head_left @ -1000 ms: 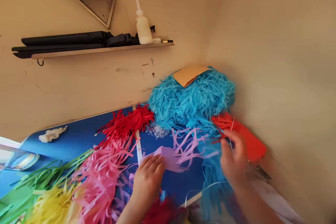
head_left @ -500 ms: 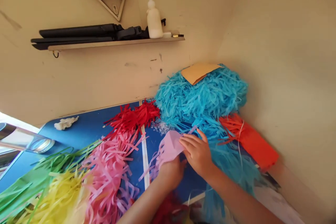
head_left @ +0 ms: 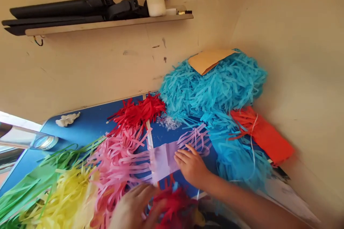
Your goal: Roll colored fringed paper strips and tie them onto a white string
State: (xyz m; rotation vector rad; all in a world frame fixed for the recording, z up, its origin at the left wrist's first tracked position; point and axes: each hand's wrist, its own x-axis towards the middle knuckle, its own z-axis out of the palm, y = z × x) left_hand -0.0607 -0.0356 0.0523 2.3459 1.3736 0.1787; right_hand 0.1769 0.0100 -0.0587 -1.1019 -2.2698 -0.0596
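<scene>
One right hand (head_left: 193,168) rests, unclenched, on one lilac fringed sheet (head_left: 162,161); one left hand (head_left: 131,205), blurred, grip undeterminable.

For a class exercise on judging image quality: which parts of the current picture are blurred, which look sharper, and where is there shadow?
Head view: the left hand is smeared with blur; head view: the right hand and lilac paper look sharper; head view: soft shadow falls on the wall right of the blue fringe.
</scene>
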